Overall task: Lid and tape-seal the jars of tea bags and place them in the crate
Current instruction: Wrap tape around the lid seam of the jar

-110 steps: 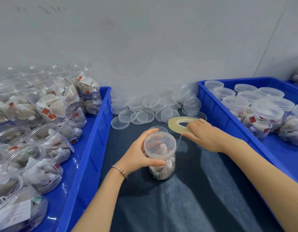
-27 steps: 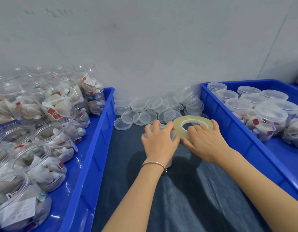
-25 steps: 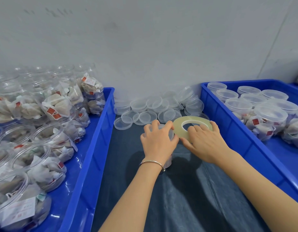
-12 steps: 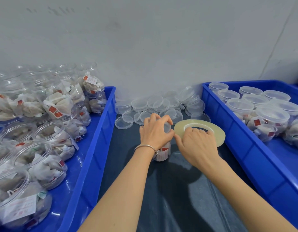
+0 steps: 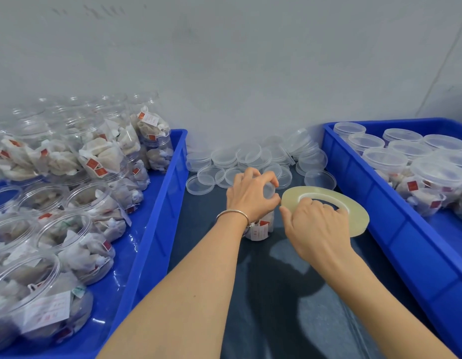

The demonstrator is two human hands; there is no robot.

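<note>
A clear jar of tea bags [image 5: 261,228] stands upright on the dark cloth between two blue crates. My left hand [image 5: 250,194] grips it from above, fingers curled over its lid, so most of the jar is hidden. My right hand [image 5: 313,224] holds a flat yellowish tape roll [image 5: 354,216] just to the right of the jar, fingers through its centre hole. The right blue crate [image 5: 395,229] holds several lidded jars [image 5: 432,177]. The left blue crate [image 5: 157,229] holds several open jars of tea bags [image 5: 77,203].
Several loose clear lids [image 5: 250,161] lie piled on the cloth against the grey wall behind the jar. The dark cloth [image 5: 276,294] runs toward me between the crates, crossed by my forearms.
Over the last seconds my left hand went from the jar's side to its top. The tape roll swung from behind the jar round to its right side and nearer to me.
</note>
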